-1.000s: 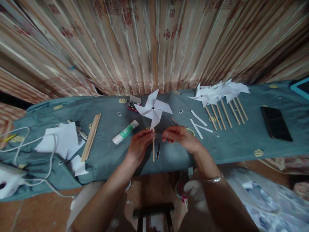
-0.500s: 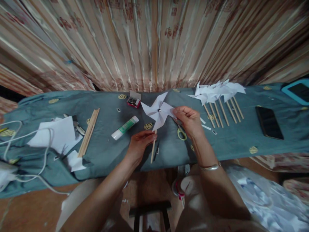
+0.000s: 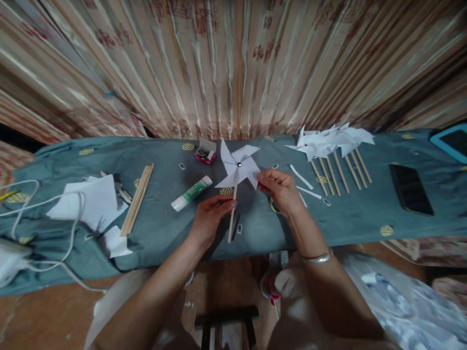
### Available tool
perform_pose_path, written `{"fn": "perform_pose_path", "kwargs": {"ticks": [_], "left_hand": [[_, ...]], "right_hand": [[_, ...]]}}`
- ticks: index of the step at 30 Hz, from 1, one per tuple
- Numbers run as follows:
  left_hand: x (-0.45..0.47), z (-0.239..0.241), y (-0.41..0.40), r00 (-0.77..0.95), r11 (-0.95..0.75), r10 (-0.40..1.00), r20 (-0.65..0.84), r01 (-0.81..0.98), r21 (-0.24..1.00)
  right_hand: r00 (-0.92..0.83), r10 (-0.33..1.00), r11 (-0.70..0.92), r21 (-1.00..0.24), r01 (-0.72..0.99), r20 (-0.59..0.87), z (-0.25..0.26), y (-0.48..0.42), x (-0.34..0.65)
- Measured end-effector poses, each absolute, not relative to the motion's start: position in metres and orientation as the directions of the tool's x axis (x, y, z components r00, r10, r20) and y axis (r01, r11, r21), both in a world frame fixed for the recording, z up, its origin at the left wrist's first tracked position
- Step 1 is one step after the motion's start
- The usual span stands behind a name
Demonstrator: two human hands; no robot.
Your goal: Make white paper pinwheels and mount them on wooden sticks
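Observation:
A white paper pinwheel (image 3: 230, 167) with a shiny pin at its centre is mounted on a thin wooden stick (image 3: 231, 227). My left hand (image 3: 209, 218) is closed round that stick below the blades, thumb and fingers pinching it. At the right, the fingertips of my right hand (image 3: 279, 189) are closed at the tip of one blade. Partly hidden behind this hand are scissors (image 3: 274, 205) with a yellowish handle. A green and white glue stick (image 3: 191, 193) lies left of the pinwheel, and behind it stands a small open box of pins (image 3: 205, 154).
Several finished pinwheels (image 3: 332, 141) lie at the back right, near a black phone (image 3: 411, 188). Loose wooden sticks (image 3: 137, 200) and white paper sheets (image 3: 89, 199) lie at the left, beside a white cable (image 3: 69, 245). Paper strips (image 3: 308, 192) lie right of my right hand.
The pinwheel's blades have turned on the stick. My right hand has moved slightly down and left with a blade tip; my left hand keeps its grip on the stick.

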State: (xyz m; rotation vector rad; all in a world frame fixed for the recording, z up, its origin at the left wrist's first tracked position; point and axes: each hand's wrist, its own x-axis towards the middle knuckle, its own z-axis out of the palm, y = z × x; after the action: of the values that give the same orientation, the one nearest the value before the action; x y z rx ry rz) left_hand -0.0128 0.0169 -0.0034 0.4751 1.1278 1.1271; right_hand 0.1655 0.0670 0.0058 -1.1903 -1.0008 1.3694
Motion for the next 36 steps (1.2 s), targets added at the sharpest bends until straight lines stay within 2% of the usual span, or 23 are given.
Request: {"fn": "perform_pose_path", "kwargs": {"ticks": [16, 22, 27, 33, 36], "left_hand": [[-0.012, -0.005, 0.017, -0.003, 0.395, 0.897, -0.443, -0.445, 0.803], [-0.011, -0.005, 0.016, -0.002, 0.394, 0.897, -0.443, -0.451, 0.801], [-0.010, -0.005, 0.015, 0.010, 0.405, 0.892, -0.452, -0.464, 0.788], [-0.011, -0.004, 0.018, -0.013, 0.404, 0.885, -0.466, -0.480, 0.779], [-0.012, -0.003, 0.019, -0.013, 0.407, 0.882, -0.471, -0.481, 0.776]], "right_hand": [[-0.159, 0.951, -0.298, -0.922, -0.248, -0.265, 0.003, 0.055, 0.153], [-0.192, 0.941, -0.324, -0.905, -0.278, -0.278, 0.004, 0.053, 0.149], [-0.222, 0.943, -0.297, -0.927, -0.229, -0.247, 0.002, 0.051, 0.146], [-0.191, 0.956, -0.253, -0.958, -0.137, -0.225, 0.005, 0.052, 0.157], [-0.029, 0.988, -0.152, -0.978, -0.145, -0.150, 0.006, 0.057, 0.172]]}}
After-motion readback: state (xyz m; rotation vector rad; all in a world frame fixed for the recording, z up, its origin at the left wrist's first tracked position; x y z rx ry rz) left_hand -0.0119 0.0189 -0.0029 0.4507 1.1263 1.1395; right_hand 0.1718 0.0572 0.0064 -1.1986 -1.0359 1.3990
